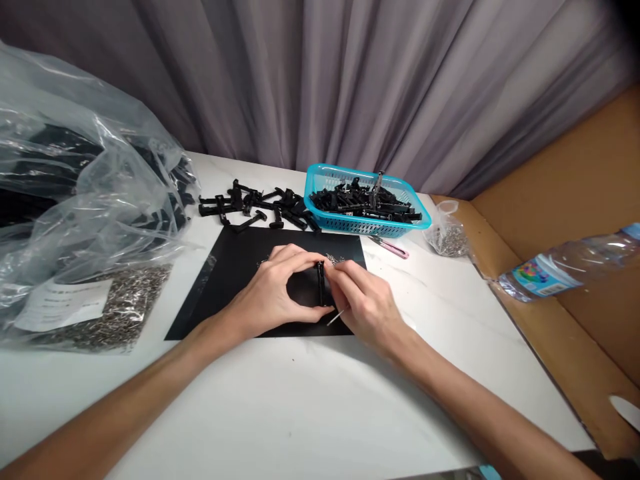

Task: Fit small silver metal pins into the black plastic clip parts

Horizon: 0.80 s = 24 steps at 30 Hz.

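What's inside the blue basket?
A messy heap of black parts, with some shiny metal bits, is inside the blue basket. The heap hides the bottom, so anything underneath can't be seen.

R hand's grip (367, 303) hides one end of the thin metal stick (337, 317). L hand's grip (270, 290) covers a bit of the black part (321, 287), so can't tell its full shape. Hands block some tiny metal bits (334, 259) behind. Words on the white tag (65, 305) = too small to read. Big clear bag (107, 227) is cut off on L; dark stuff (50, 143) inside is unclear thru shiny plastic. Bottle (595, 257) top's cut at R edge, ditto a white thing (626, 410).
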Tool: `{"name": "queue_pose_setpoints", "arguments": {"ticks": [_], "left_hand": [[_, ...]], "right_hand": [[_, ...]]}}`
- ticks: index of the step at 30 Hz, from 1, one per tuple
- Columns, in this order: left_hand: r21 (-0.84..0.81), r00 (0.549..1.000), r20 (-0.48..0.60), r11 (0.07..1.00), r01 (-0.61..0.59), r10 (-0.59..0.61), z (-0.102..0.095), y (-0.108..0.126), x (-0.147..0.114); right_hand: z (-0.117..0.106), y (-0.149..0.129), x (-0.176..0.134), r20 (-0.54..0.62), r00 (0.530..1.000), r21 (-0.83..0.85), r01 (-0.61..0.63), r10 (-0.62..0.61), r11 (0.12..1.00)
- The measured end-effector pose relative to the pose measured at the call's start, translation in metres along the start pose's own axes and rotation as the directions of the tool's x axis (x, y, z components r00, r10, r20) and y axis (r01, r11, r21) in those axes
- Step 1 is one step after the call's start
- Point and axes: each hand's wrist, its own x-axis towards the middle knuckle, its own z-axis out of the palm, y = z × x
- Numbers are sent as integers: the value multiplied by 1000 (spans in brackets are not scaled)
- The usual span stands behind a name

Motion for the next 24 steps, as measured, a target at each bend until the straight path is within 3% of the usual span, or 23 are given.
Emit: {"name": "queue_pose_setpoints", "arguments": {"ticks": [4, 9, 19, 24], "left_hand": [[-25, 999, 3, 998, 49, -49, -1, -3, 3], [-56, 1000, -9, 998, 21, -21, 0, 1, 4], [-69, 999, 12, 997, 42, -41, 1, 7, 3], [-58, 999, 20, 998, 34, -32, 3, 6, 5]], "right_hand": [[-1, 3, 3, -1, 979, 226, -200, 206, 953], [0, 4, 7, -71, 952, 315, -260, 296, 913], [-1, 5, 8, -129, 950, 233, -248, 283, 940], [-3, 14, 7, -89, 986, 177, -122, 140, 977]]}}
